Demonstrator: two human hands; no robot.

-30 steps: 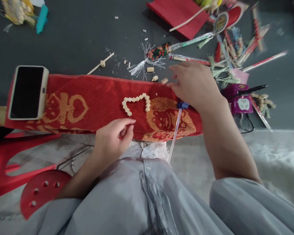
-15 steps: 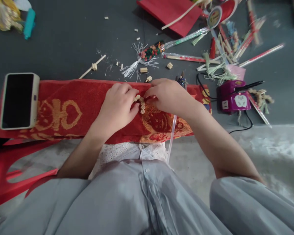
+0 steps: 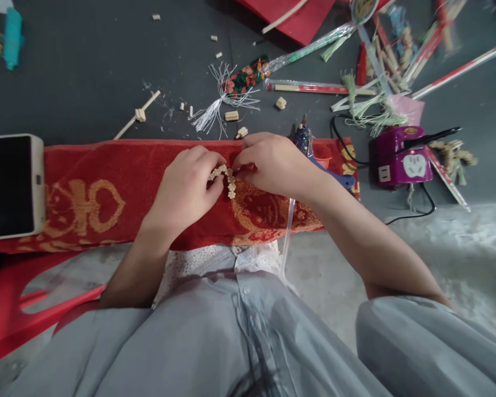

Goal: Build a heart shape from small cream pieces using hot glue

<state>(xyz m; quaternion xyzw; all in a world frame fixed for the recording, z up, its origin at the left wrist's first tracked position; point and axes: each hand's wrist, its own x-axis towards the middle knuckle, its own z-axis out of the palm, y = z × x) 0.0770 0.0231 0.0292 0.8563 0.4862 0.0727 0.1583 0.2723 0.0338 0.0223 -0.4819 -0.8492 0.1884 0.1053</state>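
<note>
A curved strip of small pale wooden-looking pieces (image 3: 231, 186) is held over the red towel (image 3: 157, 193). My left hand (image 3: 186, 184) pinches its left end between thumb and fingers. Bent fingers of my right hand (image 3: 268, 162) close against the strip's upper right side; their tips are partly hidden. Under my right forearm lies a blue glue gun (image 3: 346, 181), its middle covered by the arm. A translucent glue stick (image 3: 288, 229) sticks out below, towards my lap.
A white-framed device with a dark screen (image 3: 10, 184) rests on the towel's left end. Beyond the towel lie a stick with a pale piece (image 3: 140, 114), short bundles (image 3: 231, 116), a tasselled floral stick (image 3: 248, 77) and a red packet (image 3: 289, 16). A purple power socket (image 3: 400, 157) stands right.
The view has shifted, so the device sits further left and more of the blue glue gun shows. My hands stay at the strip, and its lower end shows more clearly.
</note>
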